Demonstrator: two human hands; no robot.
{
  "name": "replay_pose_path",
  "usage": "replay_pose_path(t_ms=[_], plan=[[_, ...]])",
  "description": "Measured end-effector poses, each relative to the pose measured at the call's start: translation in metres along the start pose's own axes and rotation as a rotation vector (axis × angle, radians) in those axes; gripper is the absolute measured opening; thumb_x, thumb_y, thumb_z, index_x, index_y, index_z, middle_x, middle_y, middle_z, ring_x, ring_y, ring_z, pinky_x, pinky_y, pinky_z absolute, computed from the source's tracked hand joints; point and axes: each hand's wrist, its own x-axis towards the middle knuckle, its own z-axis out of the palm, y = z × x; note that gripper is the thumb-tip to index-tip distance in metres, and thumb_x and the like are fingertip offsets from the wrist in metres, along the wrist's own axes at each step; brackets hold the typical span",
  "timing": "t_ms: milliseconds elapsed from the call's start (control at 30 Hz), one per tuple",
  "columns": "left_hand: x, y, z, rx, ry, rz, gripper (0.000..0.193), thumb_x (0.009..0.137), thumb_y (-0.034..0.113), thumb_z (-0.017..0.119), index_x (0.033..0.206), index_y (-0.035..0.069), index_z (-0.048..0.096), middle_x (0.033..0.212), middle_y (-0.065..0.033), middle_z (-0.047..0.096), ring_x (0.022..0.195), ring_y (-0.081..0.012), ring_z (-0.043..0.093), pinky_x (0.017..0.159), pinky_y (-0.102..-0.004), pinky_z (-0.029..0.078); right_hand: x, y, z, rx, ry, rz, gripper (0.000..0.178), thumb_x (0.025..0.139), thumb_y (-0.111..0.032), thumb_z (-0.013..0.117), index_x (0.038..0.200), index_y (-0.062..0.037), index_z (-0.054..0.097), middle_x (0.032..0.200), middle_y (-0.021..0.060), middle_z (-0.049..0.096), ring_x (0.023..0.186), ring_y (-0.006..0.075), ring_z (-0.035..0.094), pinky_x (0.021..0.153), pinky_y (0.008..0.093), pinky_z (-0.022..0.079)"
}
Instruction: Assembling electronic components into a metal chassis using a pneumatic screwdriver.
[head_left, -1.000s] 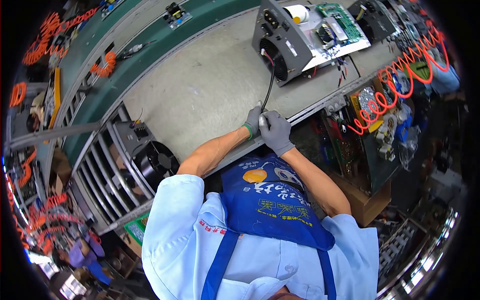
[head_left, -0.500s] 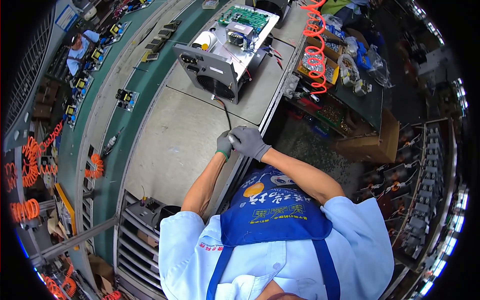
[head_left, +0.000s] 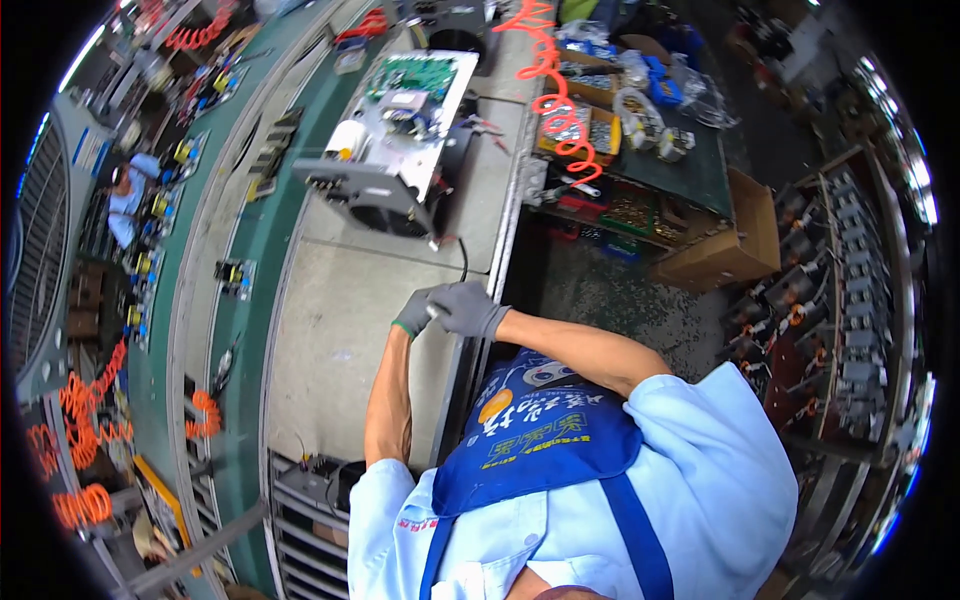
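Note:
My gloved left hand [head_left: 414,313] and gloved right hand [head_left: 470,309] are closed together above the near edge of the metal worktop. A black cable [head_left: 464,264] runs from the unit down into the fingers of my right hand. A small pale piece [head_left: 433,311] shows between the hands; its kind is too small to tell. What my left fingers grip is hidden. Beyond the hands stands an electronic unit with a grey fan panel [head_left: 366,195], a white cylinder [head_left: 350,141], a transformer [head_left: 405,118] and a green circuit board [head_left: 415,77] on a metal plate.
Left of the worktop [head_left: 345,340], a green conveyor [head_left: 240,330] carries small circuit boards [head_left: 235,277]. An orange-red coiled hose [head_left: 545,75] hangs at the right of the unit. Bins of small parts [head_left: 632,212] and a cardboard box [head_left: 735,235] stand to the right. A co-worker [head_left: 130,200] sits far left.
The view has shifted, so the unit and bench appear further left. My hands stay together at the cable, now slightly lower left in the picture.

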Motion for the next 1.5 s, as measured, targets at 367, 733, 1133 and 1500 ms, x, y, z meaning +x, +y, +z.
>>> replay_pose_path(t_ms=[367, 733, 1133, 1500], plan=[[0.018, -0.058, -0.007, 0.001, -0.052, 0.044, 0.031, 0.085, 0.004, 0.057, 0.116, 0.003, 0.062, 0.108, -0.0067, 0.065, 0.098, -0.0176, 0.062, 0.087, -0.0310, 0.050, -0.001, -0.001, 0.002, 0.064, -0.042, 0.008, 0.023, 0.086, -0.029, 0.055, 0.092, -0.0083, 0.063, 0.082, 0.0123, 0.065, 0.073, 0.0325, 0.064, 0.065, 0.0447, 0.050], [-0.049, -0.020, 0.019, -0.199, 0.546, -0.349, 0.040, 0.092, 0.031, 0.055, 0.116, 0.000, 0.062, 0.091, -0.0055, 0.065, 0.077, -0.0121, 0.057, 0.065, -0.0268, 0.046, -0.042, 0.029, -0.033, 0.150, 0.062, 0.126, 0.023, 0.085, -0.018, 0.059, 0.105, -0.0060, 0.060, 0.087, 0.0142, 0.061, 0.074, 0.0307, 0.063, 0.064, 0.0388, 0.051], [-0.168, 0.116, 0.138, 0.450, 0.566, -0.289, 0.044, 0.093, 0.039, 0.053, 0.115, 0.002, 0.061, 0.102, -0.0249, 0.064, 0.099, -0.0375, 0.062, 0.085, -0.0400, 0.047, -0.189, 0.317, -0.161, -0.272, -0.642, 0.824, 0.040, 0.080, -0.037, 0.057, 0.099, -0.0040, 0.066, 0.103, 0.0206, 0.065, 0.099, 0.0367, 0.061, 0.084, 0.0448, 0.048], [-0.144, 0.092, 0.181, 1.098, 1.096, -0.557, 0.042, 0.083, 0.037, 0.065, 0.104, 0.000, 0.061, 0.088, -0.0211, 0.062, 0.083, -0.0396, 0.059, 0.073, -0.0476, 0.046, -0.090, 0.513, -0.405, -0.967, -0.326, 0.722, 0.028, 0.074, -0.024, 0.059, 0.095, -0.0079, 0.069, 0.105, 0.0162, 0.065, 0.099, 0.0315, 0.062, 0.079, 0.0470, 0.049]])
